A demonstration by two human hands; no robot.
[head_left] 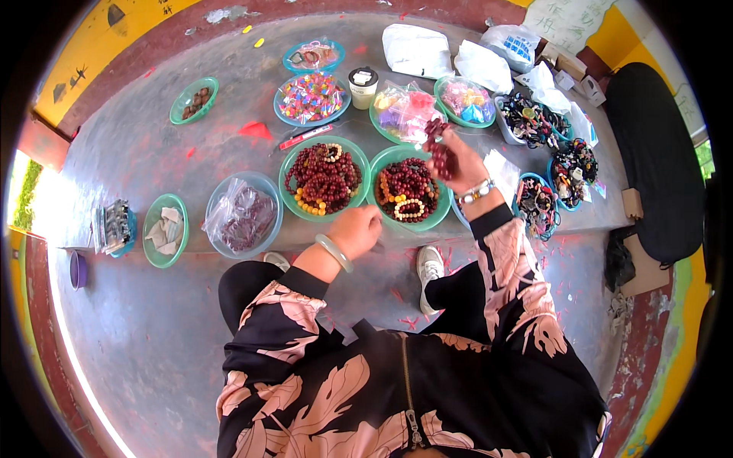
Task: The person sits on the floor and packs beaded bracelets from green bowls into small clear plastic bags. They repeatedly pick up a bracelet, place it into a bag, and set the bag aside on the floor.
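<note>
My right hand (464, 164) is raised over the right green bowl (379, 209), closed around dark red bead bracelets (438, 145) that bunch up at its fingers. Curled into a fist, my left hand (355, 227) hovers at the near edge between two green bowls; whatever it may hold is hidden. Dark red bead bracelets (408, 180) with some yellow and cream beads fill the right bowl. A similar heap of bracelets (321, 177) lies in the left green bowl (290, 208). Left of that, a pale blue bowl (217, 243) holds plastic-bagged dark red beads (248, 220).
Farther back are a bowl of colourful small pieces (309, 98), a lidded cup (363, 88) and a red-and-white pen-like stick (305, 136). Baskets of dark hair-tie-like items (527, 118) crowd the right. A green bowl with cloth (166, 231) and a purple cup (79, 271) stand left.
</note>
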